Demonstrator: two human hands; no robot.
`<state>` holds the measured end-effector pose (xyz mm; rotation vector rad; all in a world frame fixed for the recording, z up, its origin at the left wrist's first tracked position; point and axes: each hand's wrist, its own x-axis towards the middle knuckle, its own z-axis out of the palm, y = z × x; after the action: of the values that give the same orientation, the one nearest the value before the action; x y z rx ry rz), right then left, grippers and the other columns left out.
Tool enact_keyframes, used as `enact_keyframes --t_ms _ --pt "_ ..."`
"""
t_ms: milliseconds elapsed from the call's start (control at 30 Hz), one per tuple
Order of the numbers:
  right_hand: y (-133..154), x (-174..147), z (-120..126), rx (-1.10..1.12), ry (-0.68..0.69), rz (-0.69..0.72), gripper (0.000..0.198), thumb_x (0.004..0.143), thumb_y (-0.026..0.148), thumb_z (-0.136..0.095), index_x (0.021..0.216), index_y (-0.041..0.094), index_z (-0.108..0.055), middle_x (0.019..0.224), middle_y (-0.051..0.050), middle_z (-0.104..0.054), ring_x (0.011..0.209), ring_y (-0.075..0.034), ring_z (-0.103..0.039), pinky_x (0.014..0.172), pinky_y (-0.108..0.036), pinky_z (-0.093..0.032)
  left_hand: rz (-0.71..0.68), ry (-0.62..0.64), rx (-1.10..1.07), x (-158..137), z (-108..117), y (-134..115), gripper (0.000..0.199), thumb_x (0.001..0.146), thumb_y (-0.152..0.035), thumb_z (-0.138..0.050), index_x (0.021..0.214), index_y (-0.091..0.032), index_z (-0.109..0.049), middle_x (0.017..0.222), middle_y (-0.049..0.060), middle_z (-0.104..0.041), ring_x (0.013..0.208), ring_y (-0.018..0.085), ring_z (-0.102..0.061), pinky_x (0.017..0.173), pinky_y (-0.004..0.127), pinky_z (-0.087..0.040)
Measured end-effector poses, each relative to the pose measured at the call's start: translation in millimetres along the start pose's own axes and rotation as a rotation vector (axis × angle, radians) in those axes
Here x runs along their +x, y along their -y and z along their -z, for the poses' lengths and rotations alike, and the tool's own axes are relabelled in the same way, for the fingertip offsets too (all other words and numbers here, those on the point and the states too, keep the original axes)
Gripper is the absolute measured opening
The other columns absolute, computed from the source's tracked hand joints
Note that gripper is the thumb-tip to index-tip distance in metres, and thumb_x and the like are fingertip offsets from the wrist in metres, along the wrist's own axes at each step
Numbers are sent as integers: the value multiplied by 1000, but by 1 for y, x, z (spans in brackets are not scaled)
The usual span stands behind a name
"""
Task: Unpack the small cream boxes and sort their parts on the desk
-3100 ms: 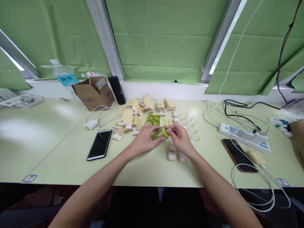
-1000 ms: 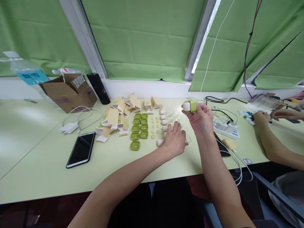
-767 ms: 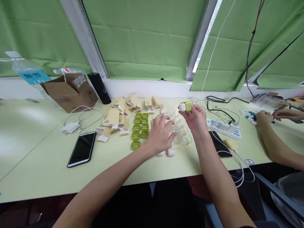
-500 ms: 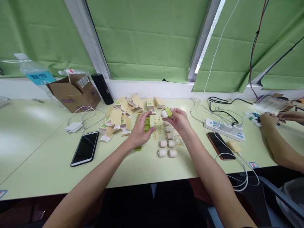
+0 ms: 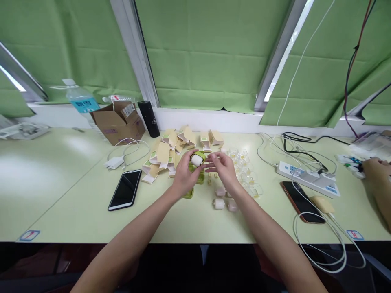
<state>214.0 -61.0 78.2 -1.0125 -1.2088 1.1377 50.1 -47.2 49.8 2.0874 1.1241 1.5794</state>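
In my left hand (image 5: 185,174) is a small white rounded piece with a green frame (image 5: 197,159) around it, pinched between thumb and fingers. My right hand (image 5: 225,167) is beside it, fingers stretched toward the green edge; whether they touch it I cannot tell. Green trays (image 5: 188,194) lie partly hidden under my left hand. Small yellow clips (image 5: 209,182) sit between my hands. Below my right hand are several pale rounded pieces (image 5: 218,204), some covered by the wrist. Clear plastic parts (image 5: 250,179) with yellow bits spread to its right.
Small folded cardboard boxes (image 5: 163,154) are heaped behind my left hand. A black phone (image 5: 125,190), a white charger (image 5: 114,162), a brown carton (image 5: 119,129) and a black bottle (image 5: 148,119) stand left. Rightward lie a power strip (image 5: 305,178), another phone (image 5: 301,201), cables and another person's hand (image 5: 377,173).
The white piece with the green frame has passed from my right hand to my left. My right hand has let go, its fingers now extended beside it. The view has shifted left.
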Motion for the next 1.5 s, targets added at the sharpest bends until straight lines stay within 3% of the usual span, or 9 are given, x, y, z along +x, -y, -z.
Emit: enact_keyframes --t_ms 133,267,433,600,867,1067,1200,1367,1500 --pt "0 -16 0 -463 -72 510 29 91 39 -69 115 23 -65 119 -11 -70 94 -22 -71 70 -34 -62 15 -39 123 0 3 1 47 86 -30 -77 128 -23 -59 114 8 -71 94 22 -69 82 36 -59" --pt "-8 -22 -6 -722 -27 719 34 94 27 -64 128 24 -62 128 -13 -64 110 -26 -68 81 -39 -64 14 -12 157 -6 0 -2 44 81 -18 -72 124 -22 -60 107 5 -73 85 19 -67 77 33 -57" --pt "-18 -17 -3 -772 -64 771 30 99 25 -59 128 24 -64 119 -12 -66 104 -25 -69 82 -40 -64 -2 85 112 -11 2 -4 52 80 -12 -63 130 -21 -58 103 4 -71 78 17 -65 76 32 -57" --pt "-19 -11 7 -836 -35 820 31 101 22 -55 131 23 -63 122 -14 -65 110 -26 -67 80 -39 -65 -64 228 -55 -8 12 -5 50 94 -23 -55 144 -19 -48 100 6 -69 84 19 -67 79 34 -58" --pt "-21 -12 5 -1020 -8 957 27 105 20 -50 129 20 -62 116 -15 -68 98 -23 -71 73 -35 -62 -23 180 83 -5 12 -8 30 104 -33 -46 126 -19 -59 81 2 -68 68 17 -65 65 29 -53" --pt "-22 -15 0 -1025 -12 985 31 104 16 -46 132 16 -60 116 -17 -67 108 -25 -68 79 -36 -63 -165 88 240 -8 7 -3 29 103 -22 -43 122 -17 -64 93 6 -77 75 16 -71 69 28 -55" --pt "-24 -18 -4 -1026 -17 937 34 103 16 -44 134 14 -58 118 -18 -66 111 -27 -66 85 -37 -62 -233 41 315 -9 6 -1 33 102 -20 -41 118 -16 -70 85 4 -77 67 15 -68 64 26 -52" --pt "-28 -20 -10 -1068 -47 810 36 105 20 -41 136 14 -58 123 -20 -62 112 -28 -66 78 -36 -62 -137 40 276 -8 4 -7 33 101 -19 -41 112 -19 -72 72 0 -71 58 13 -62 59 25 -48" --pt "-30 -21 -12 -1051 -75 771 36 107 23 -38 139 18 -55 125 -19 -61 111 -27 -66 77 -36 -62 -28 49 198 -9 4 -11 32 102 -22 -41 112 -20 -71 75 0 -71 59 13 -62 59 25 -48"
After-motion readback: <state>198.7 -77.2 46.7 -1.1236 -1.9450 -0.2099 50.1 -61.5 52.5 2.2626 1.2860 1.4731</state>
